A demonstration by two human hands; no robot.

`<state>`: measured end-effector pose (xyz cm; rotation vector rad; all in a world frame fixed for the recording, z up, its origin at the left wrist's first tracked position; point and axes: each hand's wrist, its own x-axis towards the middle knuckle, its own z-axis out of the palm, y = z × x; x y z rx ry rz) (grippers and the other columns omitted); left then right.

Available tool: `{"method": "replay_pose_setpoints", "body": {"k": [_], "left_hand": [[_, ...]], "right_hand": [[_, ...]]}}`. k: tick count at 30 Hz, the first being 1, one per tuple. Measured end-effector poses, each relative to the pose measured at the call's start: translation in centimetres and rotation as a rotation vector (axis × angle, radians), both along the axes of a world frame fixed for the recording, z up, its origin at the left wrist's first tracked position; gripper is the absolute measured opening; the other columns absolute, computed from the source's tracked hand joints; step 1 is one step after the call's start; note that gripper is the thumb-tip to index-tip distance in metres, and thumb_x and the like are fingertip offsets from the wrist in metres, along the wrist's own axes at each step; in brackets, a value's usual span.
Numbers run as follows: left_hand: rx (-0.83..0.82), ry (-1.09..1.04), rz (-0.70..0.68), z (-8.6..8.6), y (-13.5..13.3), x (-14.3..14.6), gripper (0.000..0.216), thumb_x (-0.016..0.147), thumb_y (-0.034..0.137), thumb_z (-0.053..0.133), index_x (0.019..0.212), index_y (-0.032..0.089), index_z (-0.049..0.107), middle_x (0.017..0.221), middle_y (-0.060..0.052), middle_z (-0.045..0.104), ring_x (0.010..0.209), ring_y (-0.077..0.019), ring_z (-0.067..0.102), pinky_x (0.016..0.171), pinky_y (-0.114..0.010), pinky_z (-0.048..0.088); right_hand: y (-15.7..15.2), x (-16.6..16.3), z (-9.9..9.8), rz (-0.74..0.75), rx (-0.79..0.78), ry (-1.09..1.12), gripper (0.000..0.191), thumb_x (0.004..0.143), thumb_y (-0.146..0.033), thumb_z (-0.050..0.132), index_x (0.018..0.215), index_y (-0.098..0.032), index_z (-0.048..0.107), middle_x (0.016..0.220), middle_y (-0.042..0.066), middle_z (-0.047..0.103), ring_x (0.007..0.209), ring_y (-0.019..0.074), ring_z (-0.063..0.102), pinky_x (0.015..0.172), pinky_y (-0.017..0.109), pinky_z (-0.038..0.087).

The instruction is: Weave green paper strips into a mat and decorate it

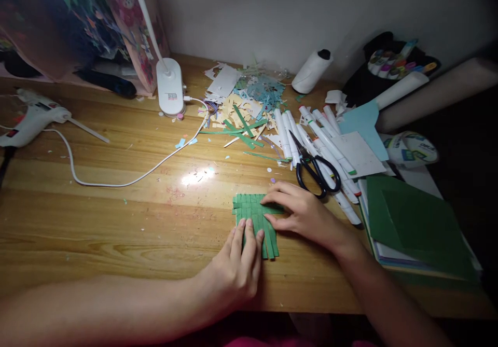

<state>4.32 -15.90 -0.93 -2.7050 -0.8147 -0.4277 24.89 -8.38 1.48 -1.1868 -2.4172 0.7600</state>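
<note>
A small mat of woven green paper strips (252,213) lies on the wooden desk (136,217) near its front edge. My left hand (237,264) rests on the mat's lower left part, fingers stretched flat and together, pressing the strips down. My right hand (299,213) lies on the mat's right side, fingers extended, their tips touching the strips at the upper right. Neither hand grips anything. Loose strip ends stick out at the mat's bottom edge.
Black-handled scissors (317,173) lie on several white markers (327,144) just behind my right hand. Dark green paper (416,227) tops a paper stack at right. Paper scraps (249,108), a white lamp base (170,88) with cable, a glue gun (31,121) and a tape roll (412,149) sit farther back.
</note>
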Motion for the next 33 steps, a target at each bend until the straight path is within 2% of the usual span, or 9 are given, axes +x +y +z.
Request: {"method": "replay_pose_setpoints", "body": {"k": [5, 10, 14, 20, 27, 33], "left_hand": [[0.006, 0.017, 0.002, -0.2, -0.2, 0.0, 0.042, 0.085, 0.013, 0.04, 0.12, -0.005, 0.055, 0.112, -0.024, 0.064, 0.102, -0.0316, 0.064, 0.084, -0.039, 0.054], [0.029, 0.031, 0.008, -0.4, -0.4, 0.0, 0.043, 0.085, 0.015, 0.04, 0.12, -0.007, 0.054, 0.112, -0.026, 0.063, 0.102, -0.0317, 0.064, 0.085, -0.04, 0.052], [0.026, 0.04, 0.003, -0.4, -0.5, 0.0, 0.044, 0.086, 0.015, 0.039, 0.121, -0.007, 0.053, 0.113, -0.026, 0.063, 0.103, -0.0314, 0.064, 0.086, -0.041, 0.052], [-0.006, 0.044, 0.033, 0.0, -0.4, -0.2, 0.046, 0.086, 0.014, 0.036, 0.124, -0.005, 0.052, 0.117, -0.023, 0.062, 0.108, -0.0304, 0.061, 0.088, -0.037, 0.051], [-0.017, -0.016, 0.023, 0.3, -0.4, -0.2, 0.043, 0.086, 0.012, 0.034, 0.121, -0.004, 0.053, 0.113, -0.022, 0.064, 0.104, -0.0283, 0.064, 0.086, -0.036, 0.052], [0.036, -0.01, -0.007, 0.1, -0.3, -0.1, 0.04, 0.084, 0.012, 0.037, 0.113, -0.006, 0.058, 0.107, -0.024, 0.066, 0.099, -0.03, 0.066, 0.083, -0.039, 0.053]], "right_hand": [[0.1, -0.5, 0.2, -0.009, -0.028, 0.033, 0.016, 0.08, -0.02, 0.066, 0.095, -0.019, 0.062, 0.091, 0.005, 0.062, 0.088, 0.0178, 0.059, 0.084, 0.033, 0.05], [-0.2, -1.3, -0.1, -0.004, 0.048, 0.02, 0.006, 0.084, -0.02, 0.061, 0.09, -0.018, 0.063, 0.089, 0.005, 0.063, 0.085, 0.0179, 0.059, 0.086, 0.036, 0.048], [-0.4, -1.5, -0.3, 0.017, 0.076, 0.006, 0.006, 0.085, -0.018, 0.059, 0.089, -0.017, 0.063, 0.089, 0.006, 0.064, 0.083, 0.0174, 0.059, 0.085, 0.035, 0.048], [-0.2, -1.4, 0.0, 0.005, -0.003, 0.053, 0.007, 0.085, -0.019, 0.06, 0.091, -0.018, 0.064, 0.091, 0.005, 0.063, 0.086, 0.0167, 0.059, 0.084, 0.034, 0.048], [0.1, -2.0, -0.1, 0.003, -0.105, 0.113, 0.015, 0.08, -0.02, 0.066, 0.095, -0.019, 0.066, 0.091, 0.005, 0.06, 0.087, 0.0169, 0.057, 0.079, 0.031, 0.048], [-0.2, -3.2, -0.1, -0.025, -0.038, 0.066, 0.009, 0.082, -0.017, 0.063, 0.09, -0.019, 0.064, 0.089, 0.004, 0.063, 0.086, 0.0179, 0.058, 0.083, 0.035, 0.046]]}}
